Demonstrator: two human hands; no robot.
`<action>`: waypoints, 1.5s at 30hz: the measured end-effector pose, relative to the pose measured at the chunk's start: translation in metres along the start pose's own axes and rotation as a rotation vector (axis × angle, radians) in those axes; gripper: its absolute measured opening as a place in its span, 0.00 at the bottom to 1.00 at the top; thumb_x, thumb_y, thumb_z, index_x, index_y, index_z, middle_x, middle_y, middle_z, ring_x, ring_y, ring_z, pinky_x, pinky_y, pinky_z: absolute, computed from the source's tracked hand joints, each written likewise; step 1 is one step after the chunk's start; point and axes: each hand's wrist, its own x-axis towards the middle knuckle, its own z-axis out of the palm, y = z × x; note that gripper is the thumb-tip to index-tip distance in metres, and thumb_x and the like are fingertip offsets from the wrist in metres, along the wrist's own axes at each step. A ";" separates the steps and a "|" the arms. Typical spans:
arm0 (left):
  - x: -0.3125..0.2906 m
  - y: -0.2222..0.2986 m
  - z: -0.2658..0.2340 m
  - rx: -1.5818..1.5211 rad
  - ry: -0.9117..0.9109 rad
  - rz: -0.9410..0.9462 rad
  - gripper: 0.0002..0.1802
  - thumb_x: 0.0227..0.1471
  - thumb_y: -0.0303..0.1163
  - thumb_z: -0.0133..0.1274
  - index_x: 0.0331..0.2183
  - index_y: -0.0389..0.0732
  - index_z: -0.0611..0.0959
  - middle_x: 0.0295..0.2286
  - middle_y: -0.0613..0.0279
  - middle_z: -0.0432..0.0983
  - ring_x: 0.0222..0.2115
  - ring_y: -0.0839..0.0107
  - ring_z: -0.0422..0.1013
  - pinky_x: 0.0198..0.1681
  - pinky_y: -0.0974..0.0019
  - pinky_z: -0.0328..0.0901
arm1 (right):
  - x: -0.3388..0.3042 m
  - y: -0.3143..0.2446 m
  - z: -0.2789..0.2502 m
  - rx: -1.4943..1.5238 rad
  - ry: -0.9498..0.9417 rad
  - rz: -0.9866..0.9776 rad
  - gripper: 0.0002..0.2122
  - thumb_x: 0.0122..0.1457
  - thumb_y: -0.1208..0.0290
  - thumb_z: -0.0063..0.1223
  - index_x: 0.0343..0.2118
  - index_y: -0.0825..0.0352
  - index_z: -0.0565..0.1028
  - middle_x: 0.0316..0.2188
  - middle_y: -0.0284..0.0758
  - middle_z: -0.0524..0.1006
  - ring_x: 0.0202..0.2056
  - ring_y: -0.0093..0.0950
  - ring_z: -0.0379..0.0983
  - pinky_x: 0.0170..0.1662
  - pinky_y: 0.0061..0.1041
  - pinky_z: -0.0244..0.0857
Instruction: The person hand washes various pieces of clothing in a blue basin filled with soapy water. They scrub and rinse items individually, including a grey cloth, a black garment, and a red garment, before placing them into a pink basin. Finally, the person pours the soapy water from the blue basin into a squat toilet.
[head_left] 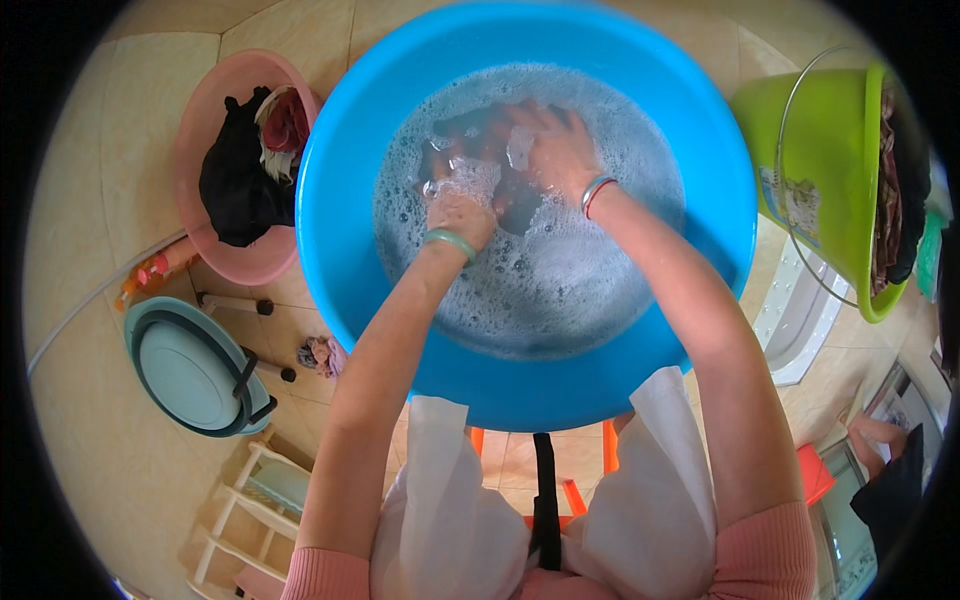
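Note:
A large blue basin (335, 200) in front of me holds grey, soapy water (560, 270) with white foam around its surface. My right hand (555, 155) is in the water right of the middle, palm down, its fingers spread and partly under the surface. A silvery bangle and a red string circle that wrist. Just left of it, my left hand (465, 205) is dipped in too, suds over its back and its fingers mostly hidden. A pale green bangle (450, 240) sits on the left wrist. Whether anything lies beneath my hands in the cloudy water cannot be seen.
A pink basin (190, 150) with black and dark red cloth stands left. Below it are stacked teal tubs (190, 370) and a white rack (230, 515). At right are a green bucket (820, 150) holding clothes, a white tray (795, 315) and another bare limb (875, 440) beside black cloth.

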 end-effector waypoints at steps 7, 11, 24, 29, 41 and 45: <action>-0.008 0.018 -0.010 0.143 0.120 0.033 0.41 0.59 0.55 0.40 0.65 0.54 0.43 0.63 0.45 0.44 0.64 0.44 0.38 0.64 0.41 0.37 | -0.023 -0.006 0.024 -0.030 0.170 -0.014 0.24 0.55 0.54 0.52 0.53 0.62 0.72 0.63 0.37 0.59 0.66 0.38 0.45 0.64 0.57 0.36; -0.020 0.017 0.004 0.220 0.424 0.074 0.44 0.60 0.53 0.39 0.65 0.53 0.35 0.60 0.41 0.53 0.63 0.48 0.47 0.66 0.45 0.35 | -0.023 -0.015 0.024 -0.071 0.157 -0.048 0.21 0.54 0.55 0.52 0.44 0.67 0.77 0.55 0.40 0.68 0.66 0.42 0.44 0.65 0.58 0.34; -0.028 0.027 -0.013 0.145 -0.086 -0.024 0.44 0.60 0.48 0.40 0.65 0.52 0.34 0.60 0.38 0.52 0.61 0.46 0.53 0.65 0.41 0.40 | -0.033 0.016 0.017 0.022 -0.072 -0.136 0.22 0.60 0.62 0.46 0.59 0.53 0.64 0.55 0.40 0.67 0.64 0.40 0.51 0.66 0.49 0.40; -0.033 0.024 -0.011 0.208 -0.145 -0.017 0.42 0.59 0.52 0.40 0.66 0.54 0.40 0.65 0.48 0.39 0.65 0.43 0.32 0.63 0.33 0.35 | -0.038 0.037 -0.010 -0.082 -0.232 -0.068 0.21 0.63 0.59 0.42 0.59 0.52 0.65 0.60 0.38 0.63 0.62 0.38 0.55 0.64 0.52 0.43; -0.051 0.041 -0.018 0.191 -0.241 0.012 0.46 0.52 0.27 0.44 0.66 0.45 0.39 0.63 0.40 0.18 0.65 0.46 0.38 0.58 0.66 0.60 | -0.070 -0.015 -0.010 -0.215 -0.198 0.139 0.31 0.62 0.52 0.42 0.67 0.47 0.48 0.69 0.35 0.42 0.68 0.45 0.30 0.62 0.66 0.35; -0.055 0.043 -0.018 0.170 -0.253 0.055 0.44 0.58 0.37 0.46 0.65 0.44 0.39 0.64 0.44 0.20 0.59 0.58 0.59 0.49 0.71 0.67 | -0.087 -0.023 0.007 -0.055 -0.107 0.148 0.29 0.63 0.60 0.41 0.67 0.48 0.49 0.69 0.35 0.42 0.68 0.45 0.28 0.61 0.68 0.36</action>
